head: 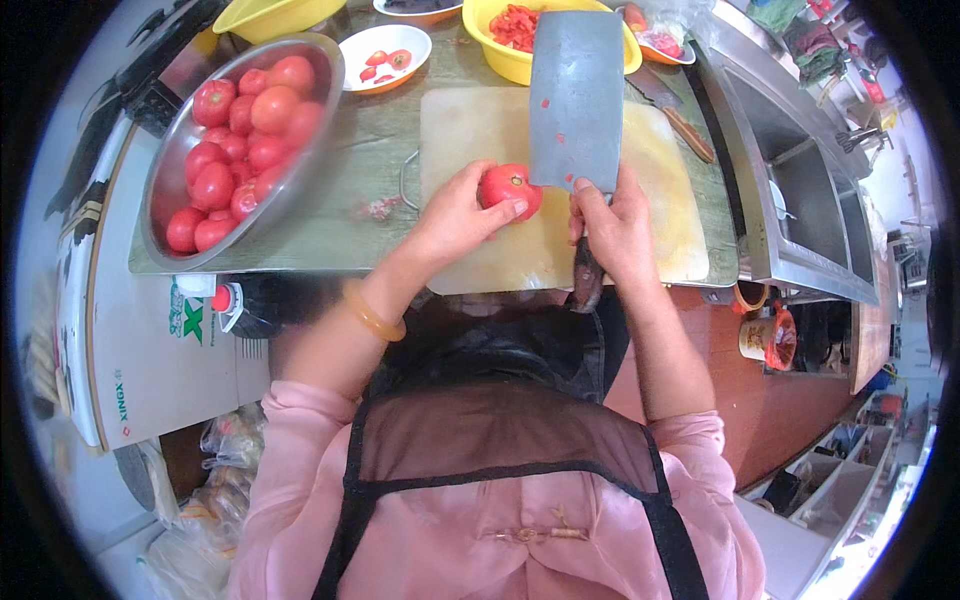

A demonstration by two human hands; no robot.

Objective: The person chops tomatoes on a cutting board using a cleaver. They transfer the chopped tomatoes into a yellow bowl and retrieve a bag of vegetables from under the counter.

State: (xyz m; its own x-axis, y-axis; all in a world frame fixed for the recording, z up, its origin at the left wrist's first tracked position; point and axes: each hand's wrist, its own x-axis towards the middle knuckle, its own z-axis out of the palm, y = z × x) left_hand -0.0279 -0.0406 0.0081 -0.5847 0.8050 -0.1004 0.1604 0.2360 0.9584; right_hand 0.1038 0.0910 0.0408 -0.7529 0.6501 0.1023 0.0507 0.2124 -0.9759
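My left hand [465, 217] grips a whole red tomato [512, 189], its stem scar facing up, over the plastic cutting board [480, 262]. In my right hand [616, 225] is a Chinese cleaver [576, 97], held where the blade meets the dark handle [587, 274]. The broad blade lies flat to my view, with small red bits stuck on it, and its near left corner appears close to the tomato; whether they touch I cannot tell. On the left, a large steel bowl [172, 259] holds many tomatoes [212, 186].
Beyond the board stand a yellow basin [495, 64] with chopped tomato [514, 27] and a white bowl [352, 56] with tomato pieces. A wooden-handled knife [686, 133] lies right of the board. A steel sink [795, 259] borders the table's right; a white box-like appliance [150, 352] stands lower left.
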